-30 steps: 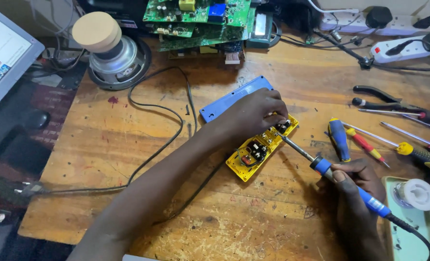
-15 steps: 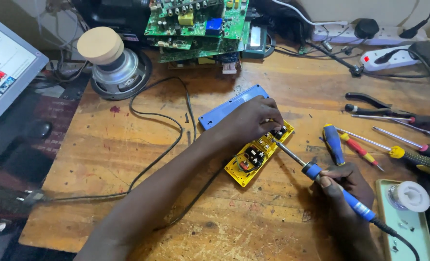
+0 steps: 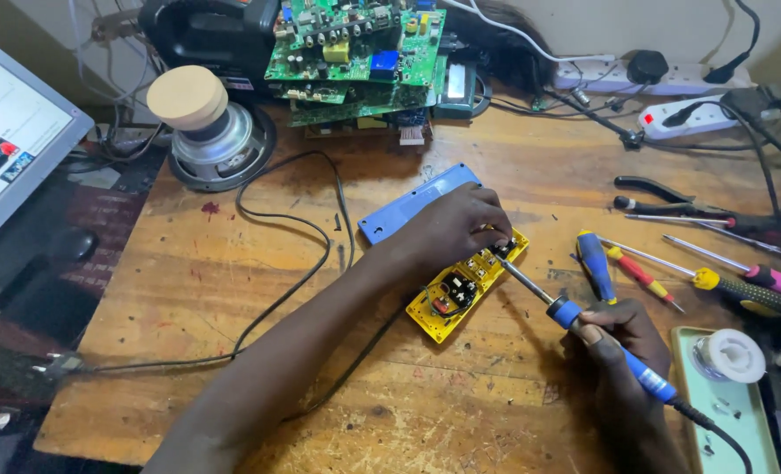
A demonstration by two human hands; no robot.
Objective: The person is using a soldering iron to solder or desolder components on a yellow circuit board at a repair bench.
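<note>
**Wooden workbench and what lies on it**

A scuffed wooden workbench (image 3: 197, 290) fills the view. In the middle lie a yellow circuit board (image 3: 461, 290) and a blue plastic cover (image 3: 408, 211) just behind it. At the back sit a round speaker (image 3: 211, 136), a stack of green circuit boards (image 3: 355, 53) and white power strips (image 3: 671, 96). Screwdrivers (image 3: 671, 272) and pliers (image 3: 662, 197) lie to the right. A black cable (image 3: 294, 263) loops across the left half.

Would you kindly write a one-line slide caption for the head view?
Left hand steadies a yellow circuit board while the right hand touches a blue soldering iron to it.
</note>
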